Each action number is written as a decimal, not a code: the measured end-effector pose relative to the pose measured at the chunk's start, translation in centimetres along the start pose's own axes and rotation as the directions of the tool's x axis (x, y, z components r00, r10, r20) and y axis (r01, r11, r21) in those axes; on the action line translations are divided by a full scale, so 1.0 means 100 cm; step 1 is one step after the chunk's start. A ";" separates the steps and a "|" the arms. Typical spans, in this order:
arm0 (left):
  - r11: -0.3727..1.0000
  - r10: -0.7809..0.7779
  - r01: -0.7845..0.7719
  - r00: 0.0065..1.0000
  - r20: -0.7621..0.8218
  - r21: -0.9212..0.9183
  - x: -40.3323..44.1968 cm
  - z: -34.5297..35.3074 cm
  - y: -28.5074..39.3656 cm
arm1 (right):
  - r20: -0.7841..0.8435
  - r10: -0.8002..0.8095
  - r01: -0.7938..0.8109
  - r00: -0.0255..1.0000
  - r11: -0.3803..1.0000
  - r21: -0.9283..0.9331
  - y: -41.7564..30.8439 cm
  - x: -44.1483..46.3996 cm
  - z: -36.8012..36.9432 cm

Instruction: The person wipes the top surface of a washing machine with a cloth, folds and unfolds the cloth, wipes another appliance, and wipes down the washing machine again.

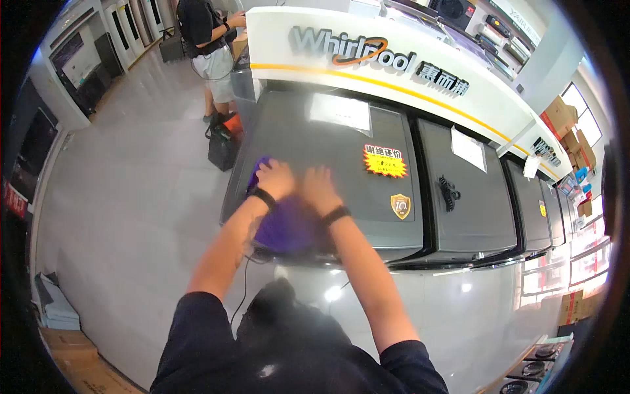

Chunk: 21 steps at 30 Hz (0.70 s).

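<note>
A purple cloth (pixel 283 228), smeared by motion, lies over the near left corner of a dark grey appliance top (pixel 315 144). My left hand (pixel 276 180) is closed on the cloth, and a bit of purple shows beyond its fingertips. Close beside it, my right hand (pixel 319 190) is over the same surface at the cloth's upper right edge. Its fingers are blurred, so their grip is hidden from me. Both wrists wear dark bands.
Behind the appliances runs a white Whirlpool sign board (pixel 367 52). A yellow price sticker (pixel 385 161) and a paper sheet (pixel 340 113) lie on the top. A black hair claw clip (pixel 449 193) rests on the neighbouring appliance. Another person (pixel 210 52) stands near a black bag (pixel 223 146).
</note>
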<state>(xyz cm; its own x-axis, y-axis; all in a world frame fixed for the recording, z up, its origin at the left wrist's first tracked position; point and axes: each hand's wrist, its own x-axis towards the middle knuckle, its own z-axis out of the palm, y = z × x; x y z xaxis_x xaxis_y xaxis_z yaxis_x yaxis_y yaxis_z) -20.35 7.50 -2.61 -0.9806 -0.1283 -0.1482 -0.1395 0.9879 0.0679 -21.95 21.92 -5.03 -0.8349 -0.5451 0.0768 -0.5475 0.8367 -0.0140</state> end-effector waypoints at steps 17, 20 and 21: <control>0.979 0.173 -0.147 0.966 0.190 -0.144 0.145 -0.070 -0.035 | 0.217 0.282 -0.330 0.935 0.916 0.228 0.049 0.127 -0.032; 0.976 0.210 -0.189 0.953 0.217 -0.111 0.170 -0.079 -0.035 | 0.228 0.340 -0.389 0.912 0.893 0.227 0.049 0.142 -0.034; 0.972 0.228 -0.207 0.947 0.226 -0.113 0.173 -0.081 -0.038 | 0.247 0.351 -0.406 0.903 0.885 0.225 0.046 0.145 -0.035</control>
<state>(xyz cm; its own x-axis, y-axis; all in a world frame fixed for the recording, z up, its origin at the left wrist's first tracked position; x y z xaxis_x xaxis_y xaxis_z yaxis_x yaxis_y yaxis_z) -37.93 0.86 2.57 -0.9295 0.1231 -0.3477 0.0514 0.9767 0.2083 -36.39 18.02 -0.47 -0.9602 -0.2115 -0.1823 -0.1583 0.9502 -0.2683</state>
